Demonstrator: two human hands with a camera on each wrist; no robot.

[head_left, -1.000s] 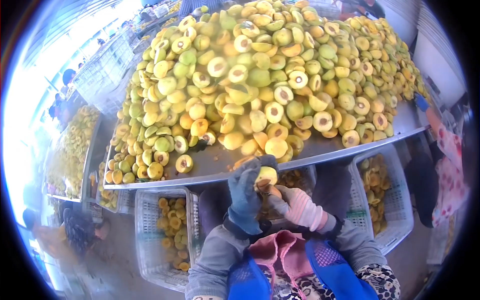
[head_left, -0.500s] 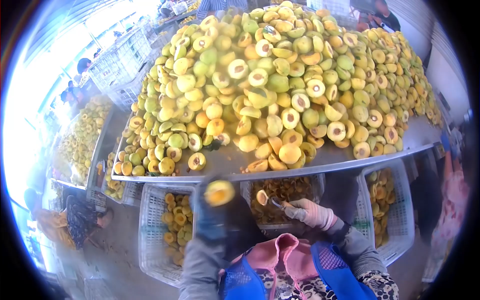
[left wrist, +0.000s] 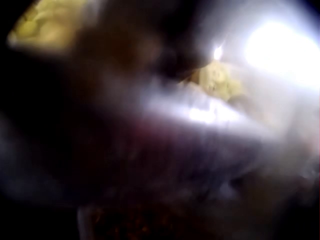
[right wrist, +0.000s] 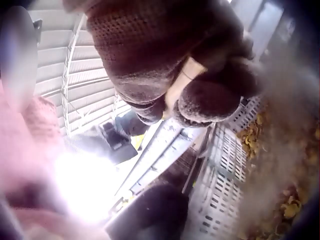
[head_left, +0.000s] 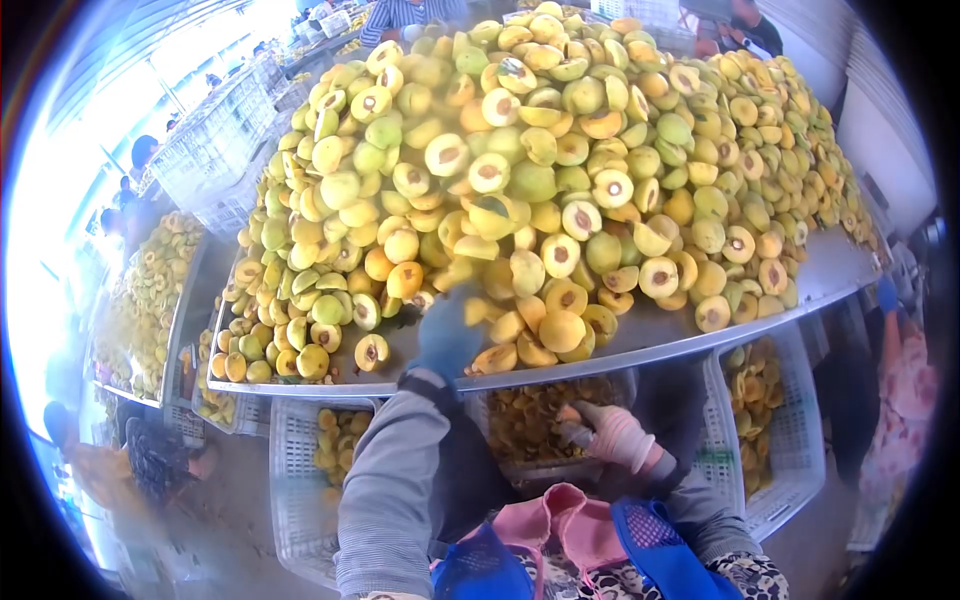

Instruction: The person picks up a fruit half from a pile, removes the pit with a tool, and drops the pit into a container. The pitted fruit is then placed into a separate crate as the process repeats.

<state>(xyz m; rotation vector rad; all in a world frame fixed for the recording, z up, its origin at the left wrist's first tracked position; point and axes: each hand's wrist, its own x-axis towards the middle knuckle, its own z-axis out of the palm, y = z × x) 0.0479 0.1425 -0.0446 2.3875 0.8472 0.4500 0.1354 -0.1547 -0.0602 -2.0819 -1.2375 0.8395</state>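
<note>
In the head view the left hand, in a blue-grey glove and blurred, is over the front edge of the metal tray, beside halved yellow fruit. Its fingers are too blurred to show whether they grip anything. The right hand, in a pale glove, is lower, above a crate of brown-orange pieces. In the right wrist view the gloved right hand has its fingers curled round a light-coloured handle. The left wrist view is mostly dark blur.
A large heap of halved fruit covers much of the tray. Crates stand below it at left and right. Another person's sleeve is at the right edge; a second fruit pile lies far left.
The left hand first moved left and away from the right hand with a fruit half, then up to the tray; that half is no longer distinguishable. The pale piece by the right hand's tool is gone.
</note>
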